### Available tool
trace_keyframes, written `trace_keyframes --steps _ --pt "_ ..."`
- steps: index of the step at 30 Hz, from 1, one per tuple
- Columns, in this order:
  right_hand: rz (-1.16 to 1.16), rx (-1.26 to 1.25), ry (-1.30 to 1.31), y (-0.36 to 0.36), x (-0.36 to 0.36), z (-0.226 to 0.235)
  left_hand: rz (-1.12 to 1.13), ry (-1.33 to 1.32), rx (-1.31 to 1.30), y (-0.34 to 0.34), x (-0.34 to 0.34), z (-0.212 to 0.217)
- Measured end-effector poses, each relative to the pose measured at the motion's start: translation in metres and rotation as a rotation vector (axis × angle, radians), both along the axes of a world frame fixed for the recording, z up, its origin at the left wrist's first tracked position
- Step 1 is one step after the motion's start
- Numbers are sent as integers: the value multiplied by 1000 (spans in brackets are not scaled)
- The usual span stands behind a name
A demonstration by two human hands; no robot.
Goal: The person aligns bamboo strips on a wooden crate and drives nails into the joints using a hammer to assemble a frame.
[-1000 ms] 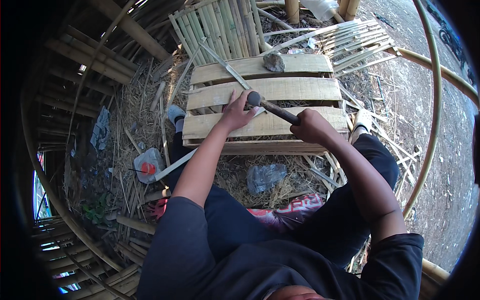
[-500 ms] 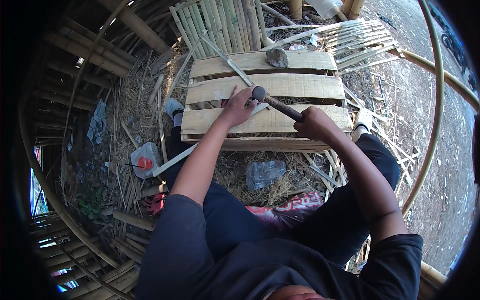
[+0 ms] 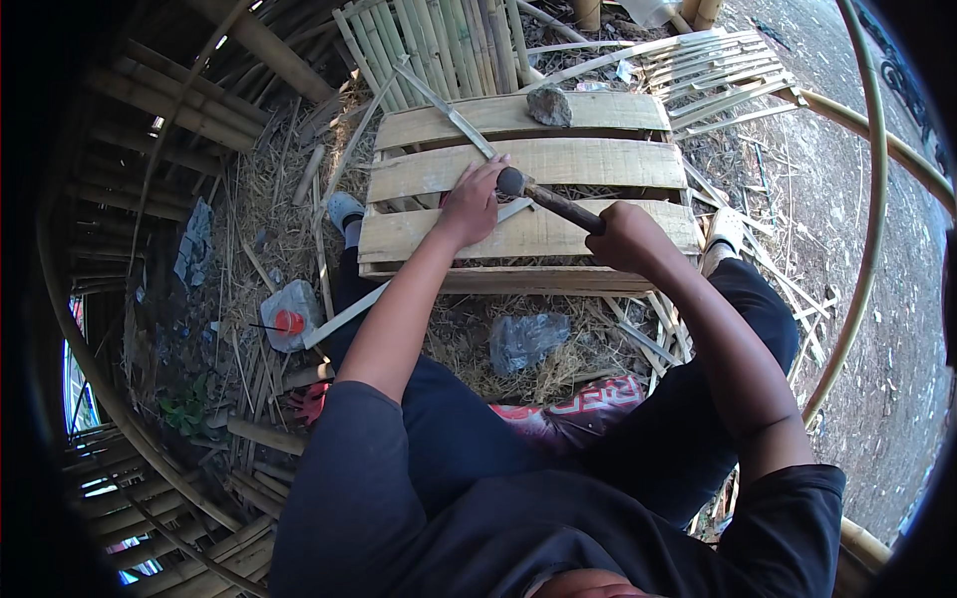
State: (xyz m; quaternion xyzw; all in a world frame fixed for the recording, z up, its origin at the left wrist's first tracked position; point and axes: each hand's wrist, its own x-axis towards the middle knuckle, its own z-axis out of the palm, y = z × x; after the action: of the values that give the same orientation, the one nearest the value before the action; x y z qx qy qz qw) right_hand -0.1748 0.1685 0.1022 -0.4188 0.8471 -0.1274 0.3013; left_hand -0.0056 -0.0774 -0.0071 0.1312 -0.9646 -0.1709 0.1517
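Observation:
My right hand [image 3: 630,237] is closed round the handle of a hammer [image 3: 563,207]. The hammer's round head is low over the wooden crate's slatted top [image 3: 598,167], close beside my left hand [image 3: 473,206]. That left hand lies over pale bamboo strips, its fingers stretched out and pointing away from me; its thumb is not clear to see. One bamboo strip [image 3: 446,108] slants in from the far left and passes under the fingers. Another bamboo strip [image 3: 348,319] rises from the lower left, passes under my left arm and shows again near the hammer. Where the strips meet is hidden.
A grey stone [image 3: 549,107] rests on the crate's far slat. Bamboo slat panels [image 3: 439,50] stand behind, with a strip frame [image 3: 713,75] at the far right. A clear bag with something red [image 3: 289,320] lies left, a crumpled plastic bag [image 3: 529,342] in front. A curved bamboo pole [image 3: 865,249] borders the right.
My left hand's fingers, curled near the hammer head before, have straightened and lie flatter on the strips. The hammer head has shifted slightly, still beside that hand, and my right hand keeps its grip.

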Motion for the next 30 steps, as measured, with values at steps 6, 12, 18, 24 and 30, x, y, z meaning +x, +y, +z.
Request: trace_keyframes --steps 6,12,18,24,30 --pt "0 22 -15 2 -3 6 36 1 68 10 -3 10" --pt "-9 -27 -119 2 -1 20 40 -64 49 2 0 8" --pt "11 -46 -97 2 -1 6 42 -16 34 5 -4 3" --pt "70 -128 -86 2 10 30 40 140 200 5 -2 2" --pt "26 -142 -50 17 5 2 12 132 139 10 -9 7"
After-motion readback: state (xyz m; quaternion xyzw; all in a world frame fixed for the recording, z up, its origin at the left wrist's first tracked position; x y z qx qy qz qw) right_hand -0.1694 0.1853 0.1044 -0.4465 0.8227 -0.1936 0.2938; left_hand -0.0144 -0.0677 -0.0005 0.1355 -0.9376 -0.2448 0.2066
